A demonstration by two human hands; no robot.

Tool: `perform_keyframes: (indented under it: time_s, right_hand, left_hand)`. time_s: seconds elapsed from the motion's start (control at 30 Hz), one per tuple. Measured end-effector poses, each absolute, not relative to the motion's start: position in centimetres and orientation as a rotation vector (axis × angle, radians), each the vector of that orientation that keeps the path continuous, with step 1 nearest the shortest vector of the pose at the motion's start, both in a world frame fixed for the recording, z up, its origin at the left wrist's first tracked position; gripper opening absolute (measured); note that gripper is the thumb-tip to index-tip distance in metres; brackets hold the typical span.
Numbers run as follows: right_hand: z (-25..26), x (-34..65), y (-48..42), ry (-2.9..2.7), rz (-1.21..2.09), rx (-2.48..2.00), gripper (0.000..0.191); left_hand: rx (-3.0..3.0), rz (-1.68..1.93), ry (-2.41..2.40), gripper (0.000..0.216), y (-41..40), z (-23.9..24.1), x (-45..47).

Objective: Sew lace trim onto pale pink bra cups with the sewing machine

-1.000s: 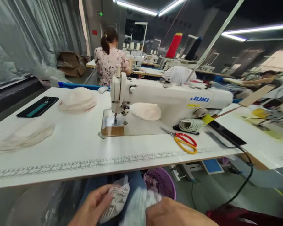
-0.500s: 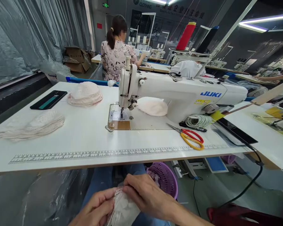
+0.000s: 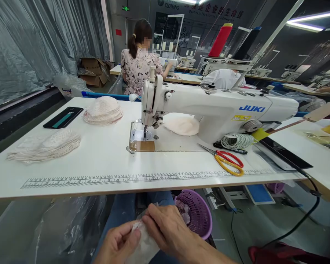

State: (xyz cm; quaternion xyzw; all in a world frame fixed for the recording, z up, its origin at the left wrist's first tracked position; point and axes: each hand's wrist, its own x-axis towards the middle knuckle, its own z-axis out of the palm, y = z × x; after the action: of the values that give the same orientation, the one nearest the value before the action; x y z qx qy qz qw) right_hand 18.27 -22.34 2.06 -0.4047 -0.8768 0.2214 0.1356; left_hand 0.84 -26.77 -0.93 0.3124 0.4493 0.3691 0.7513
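Note:
A piece of whitish fabric (image 3: pixel 143 246) is held over my lap, below the table's front edge. My left hand (image 3: pixel 120 240) pinches its left side between thumb and fingers. My right hand (image 3: pixel 169 229) closes on its upper edge, fingertips close to those of the left; the back of this hand hides part of the cloth. Beyond the table edge stands a white sewing machine (image 3: pixel 217 106), with a pale cloth piece (image 3: pixel 183 125) lying under its arm.
Two stacks of pale lacy pieces, a nearer stack (image 3: pixel 48 146) and a farther stack (image 3: pixel 103 110), lie left beside a phone (image 3: pixel 63 117). Scissors (image 3: pixel 229 163) rest at the right. A purple basket (image 3: pixel 206 220) stands on the floor. A person (image 3: pixel 141 60) sits ahead.
The view has shifted slightly, so the table and machine appear farther right. My left thumb has moved up over the fabric, and the lacy edge seen before is now mostly covered.

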Motion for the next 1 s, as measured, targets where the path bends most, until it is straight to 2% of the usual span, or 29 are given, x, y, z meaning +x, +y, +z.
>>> perform_keyframes:
  time_s: [0.1,0.23,0.27,0.37,0.43,0.63,0.87,0.93,1.0]
  right_hand:
    - [2.4,19.2,-22.2,-2.512,0.638,-1.181,0.024]
    - [2.9,20.2,-22.2,-2.396,0.990,-1.094,0.019]
    - [3.0,20.2,-22.2,-2.368,1.049,-1.066,0.026]
    - [2.5,20.0,-22.0,-2.355,1.155,-0.944,0.065]
    - [1.9,19.8,-21.7,-2.360,1.258,-0.873,0.070]
    - [0.8,19.8,-21.3,-2.233,1.469,-0.907,0.044]
    - [0.9,19.6,-20.8,-2.291,1.503,-0.867,0.033]
    - [0.8,20.0,-20.3,-2.286,1.576,-0.844,0.025]
    - [0.4,20.5,-20.1,-2.259,1.684,-0.775,0.028]
  left_hand:
    - [0.644,0.767,0.990,0.048,-26.4,-0.8,0.1]
    - [0.617,0.678,1.022,0.043,-26.3,-0.2,-1.1]
    - [0.641,0.656,1.032,0.043,-26.3,0.0,-1.3]
    - [0.700,0.603,1.052,0.047,-26.2,0.7,-1.5]
    - [0.718,0.556,1.078,0.049,-26.0,1.1,-1.5]
    - [0.749,0.534,1.103,0.051,-25.9,0.8,-2.3]
    - [0.986,0.409,1.129,0.052,-25.4,-0.3,-1.8]
    - [1.021,0.375,1.177,0.050,-25.1,-0.4,-1.5]
    - [0.999,0.370,1.194,0.051,-25.1,-0.4,-1.4]
